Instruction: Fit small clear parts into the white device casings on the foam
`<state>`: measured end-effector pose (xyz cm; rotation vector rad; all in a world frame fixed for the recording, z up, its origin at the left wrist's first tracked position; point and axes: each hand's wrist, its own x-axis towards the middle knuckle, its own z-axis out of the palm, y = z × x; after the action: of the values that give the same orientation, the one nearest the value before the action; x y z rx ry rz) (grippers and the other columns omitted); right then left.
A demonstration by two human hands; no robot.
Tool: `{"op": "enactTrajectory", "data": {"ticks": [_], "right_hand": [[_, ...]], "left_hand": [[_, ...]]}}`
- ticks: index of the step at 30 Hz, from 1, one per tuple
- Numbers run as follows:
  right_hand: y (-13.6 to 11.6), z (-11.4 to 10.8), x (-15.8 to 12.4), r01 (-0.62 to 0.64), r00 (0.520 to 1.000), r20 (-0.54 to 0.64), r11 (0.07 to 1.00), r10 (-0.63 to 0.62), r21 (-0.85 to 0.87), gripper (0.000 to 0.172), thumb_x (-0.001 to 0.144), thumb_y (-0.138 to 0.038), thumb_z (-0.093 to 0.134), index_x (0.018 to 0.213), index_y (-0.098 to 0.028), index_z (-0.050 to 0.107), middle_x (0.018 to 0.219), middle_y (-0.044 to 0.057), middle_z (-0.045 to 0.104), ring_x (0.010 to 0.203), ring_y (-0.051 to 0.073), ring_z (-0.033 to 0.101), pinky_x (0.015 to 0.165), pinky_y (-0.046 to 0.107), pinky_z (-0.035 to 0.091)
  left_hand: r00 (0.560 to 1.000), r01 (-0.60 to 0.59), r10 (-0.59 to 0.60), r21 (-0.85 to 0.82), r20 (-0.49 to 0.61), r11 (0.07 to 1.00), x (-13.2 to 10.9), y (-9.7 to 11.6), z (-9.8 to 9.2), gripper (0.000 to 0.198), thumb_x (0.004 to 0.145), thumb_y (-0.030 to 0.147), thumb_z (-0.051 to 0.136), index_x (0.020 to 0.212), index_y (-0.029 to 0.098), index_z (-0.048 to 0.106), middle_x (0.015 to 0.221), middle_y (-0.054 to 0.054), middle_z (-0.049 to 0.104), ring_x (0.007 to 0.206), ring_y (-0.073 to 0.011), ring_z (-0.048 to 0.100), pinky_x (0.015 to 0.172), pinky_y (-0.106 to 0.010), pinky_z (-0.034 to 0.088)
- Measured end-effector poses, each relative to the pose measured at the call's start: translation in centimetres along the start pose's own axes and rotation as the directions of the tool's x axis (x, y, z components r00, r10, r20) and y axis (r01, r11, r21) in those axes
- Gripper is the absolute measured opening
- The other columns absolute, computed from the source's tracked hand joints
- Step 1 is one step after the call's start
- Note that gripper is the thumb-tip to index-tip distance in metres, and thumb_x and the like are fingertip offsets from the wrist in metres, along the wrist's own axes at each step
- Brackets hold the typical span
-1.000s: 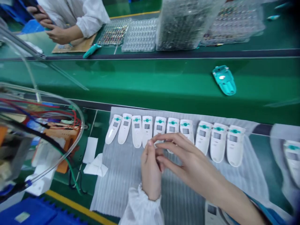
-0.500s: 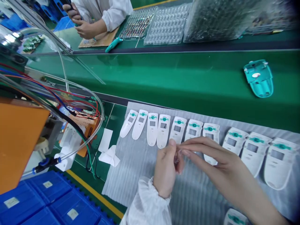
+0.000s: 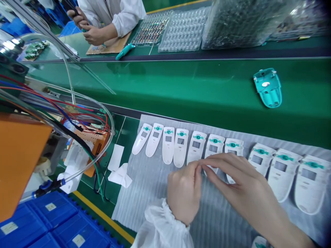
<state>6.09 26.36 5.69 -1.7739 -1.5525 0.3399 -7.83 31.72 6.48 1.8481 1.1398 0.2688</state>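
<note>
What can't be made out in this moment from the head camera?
Head view:
- Anything between the left hand and right hand: their fingers would hide it.
- Lower end of the white device: the right hand covers it.
- Second white device: cut off by the bottom edge.
- Contents of the plastic bag: blurred by the film.

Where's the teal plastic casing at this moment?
In the head view, the teal plastic casing lies on the green conveyor belt, right of centre, beyond the row of white handheld devices.
</note>
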Motion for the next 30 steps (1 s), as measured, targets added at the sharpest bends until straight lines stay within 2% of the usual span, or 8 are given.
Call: {"op": "enactTrajectory", "data": {"ticks": [2, 5, 8, 11, 14, 18, 26, 30], "right_hand": [[0.3, 0.2, 0.0, 0.058, 0.998, 0.02, 0.993, -0.057, -0.1, 0.016, 0.097, -0.027, 0.05, 0.096, -0.025, 0.065, 0.087, 0.003, 0.071, 0.079, 0.02, 0.065, 0.073, 0.039, 0.045], [1.1, 0.6, 0.5, 0.077, 0.996, 0.053, 0.983, -0.069, -0.168, 0.02, 0.099, -0.027, 0.047, 0.093, -0.022, 0.065, 0.086, 0.003, 0.071, 0.079, 0.021, 0.065, 0.073, 0.039, 0.043], [2.9, 1.2, 1.7, 0.024, 1.0, 0.013, 0.978, -0.022, -0.207, 0.021, 0.099, -0.03, 0.049, 0.089, -0.022, 0.065, 0.083, 0.003, 0.071, 0.079, 0.021, 0.065, 0.072, 0.037, 0.043], [5.3, 2.2, 3.3, -0.058, 0.997, -0.059, 0.959, 0.043, -0.276, 0.022, 0.097, -0.031, 0.051, 0.086, -0.021, 0.067, 0.08, 0.004, 0.071, 0.075, 0.022, 0.064, 0.069, 0.037, 0.041], [7.1, 3.3, 4.5, -0.096, 0.995, -0.062, 0.925, 0.079, -0.367, 0.026, 0.097, -0.029, 0.048, 0.083, -0.02, 0.068, 0.084, 0.005, 0.072, 0.078, 0.025, 0.063, 0.069, 0.037, 0.039], [7.6, 4.0, 4.9, -0.1, 0.995, -0.045, 0.91, 0.089, -0.403, 0.026, 0.094, -0.026, 0.049, 0.079, -0.02, 0.069, 0.09, 0.004, 0.074, 0.081, 0.024, 0.062, 0.07, 0.037, 0.037], [7.3, 4.2, 5.0, -0.08, 0.997, -0.033, 0.907, 0.072, -0.413, 0.023, 0.093, -0.023, 0.051, 0.079, -0.02, 0.068, 0.089, 0.004, 0.073, 0.081, 0.024, 0.06, 0.071, 0.036, 0.035], [7.1, 4.2, 4.9, -0.02, 1.0, -0.022, 0.896, 0.012, -0.444, 0.023, 0.093, -0.021, 0.052, 0.08, -0.019, 0.07, 0.09, 0.003, 0.074, 0.081, 0.023, 0.06, 0.07, 0.036, 0.036]], "left_hand": [[0.999, -0.039, 0.036, 0.144, 0.026, 0.989, 0.4, -0.5, 0.0, 0.035, 0.1, 0.022, 0.035, 0.115, 0.016, 0.067, 0.088, -0.008, 0.076, 0.076, -0.0246, 0.072, 0.066, -0.034, 0.052], [0.999, -0.048, 0.044, 0.206, 0.024, 0.977, 1.1, -0.8, 0.1, 0.034, 0.101, 0.021, 0.035, 0.118, 0.019, 0.065, 0.095, -0.005, 0.077, 0.082, -0.0234, 0.074, 0.07, -0.033, 0.056], [0.999, -0.007, -0.005, 0.301, 0.039, 0.954, 1.8, -0.6, 0.4, 0.035, 0.101, 0.022, 0.037, 0.128, 0.021, 0.06, 0.095, -0.005, 0.077, 0.081, -0.0242, 0.074, 0.07, -0.035, 0.058], [0.985, 0.01, -0.088, 0.465, 0.147, 0.885, 2.4, -0.3, 0.9, 0.039, 0.101, 0.022, 0.04, 0.137, 0.021, 0.053, 0.082, -0.005, 0.077, 0.073, -0.0271, 0.074, 0.064, -0.037, 0.058], [0.964, -0.008, -0.142, 0.56, 0.225, 0.828, 2.7, -0.3, 1.6, 0.043, 0.1, 0.021, 0.043, 0.143, 0.023, 0.047, 0.082, -0.006, 0.076, 0.074, -0.0275, 0.074, 0.065, -0.037, 0.058], [0.955, -0.014, -0.167, 0.601, 0.245, 0.799, 2.8, -0.7, 2.1, 0.046, 0.1, 0.021, 0.043, 0.147, 0.024, 0.042, 0.083, -0.006, 0.076, 0.075, -0.027, 0.075, 0.065, -0.036, 0.058], [0.95, -0.01, -0.186, 0.619, 0.251, 0.785, 2.9, -1.0, 2.1, 0.05, 0.1, 0.022, 0.046, 0.149, 0.027, 0.039, 0.084, -0.005, 0.077, 0.076, -0.0276, 0.075, 0.066, -0.038, 0.06], [0.949, -0.019, -0.182, 0.621, 0.258, 0.784, 2.8, -1.0, 2.1, 0.05, 0.1, 0.022, 0.046, 0.15, 0.027, 0.038, 0.083, -0.006, 0.076, 0.075, -0.0272, 0.075, 0.067, -0.038, 0.059]]}}
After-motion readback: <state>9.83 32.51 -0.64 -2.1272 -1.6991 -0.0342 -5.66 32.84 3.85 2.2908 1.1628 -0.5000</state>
